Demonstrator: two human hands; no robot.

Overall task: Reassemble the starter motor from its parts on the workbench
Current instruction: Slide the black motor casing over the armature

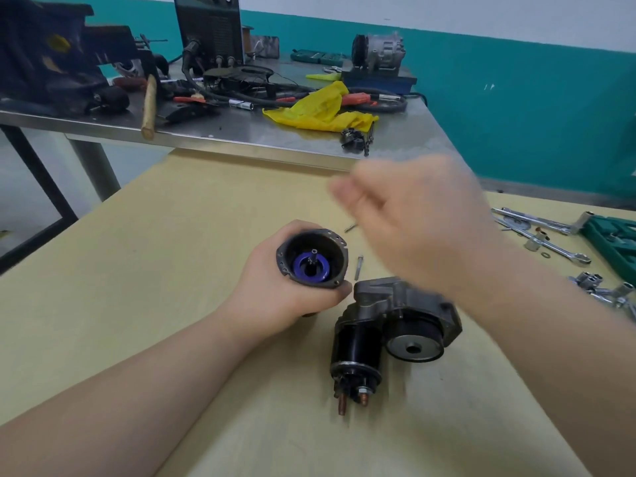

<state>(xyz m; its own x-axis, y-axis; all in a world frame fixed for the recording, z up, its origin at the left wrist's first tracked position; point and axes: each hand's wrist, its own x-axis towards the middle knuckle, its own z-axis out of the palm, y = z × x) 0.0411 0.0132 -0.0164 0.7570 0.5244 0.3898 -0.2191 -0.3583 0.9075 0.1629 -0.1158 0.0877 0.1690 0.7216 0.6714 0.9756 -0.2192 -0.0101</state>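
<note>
The left hand grips the motor housing upright, fingers curled round its barrel, open end facing up so that a blue ring and a thin shaft tip show down inside. Just right of the housing and nearer the person, the drive-end casting with its solenoid lies on its side on the tan benchtop, copper terminals pointing toward the person; the two assemblies are close but apart. Two small pins or bolts lie on the benchtop just right of the housing, one at its far right and one beside its rim. The right hand hovers above and right of the housing, badly smeared by motion; its fingers look loosely curled with nothing visible in them, though the blur means I cannot tell for sure. Well to the right of the housing sit loose sockets and wrenches and a green tool case. As a judgement, the job is around its middle: both halves look internally built up, but joining them, fitting the long fasteners and any end cap remain to be done.
</note>
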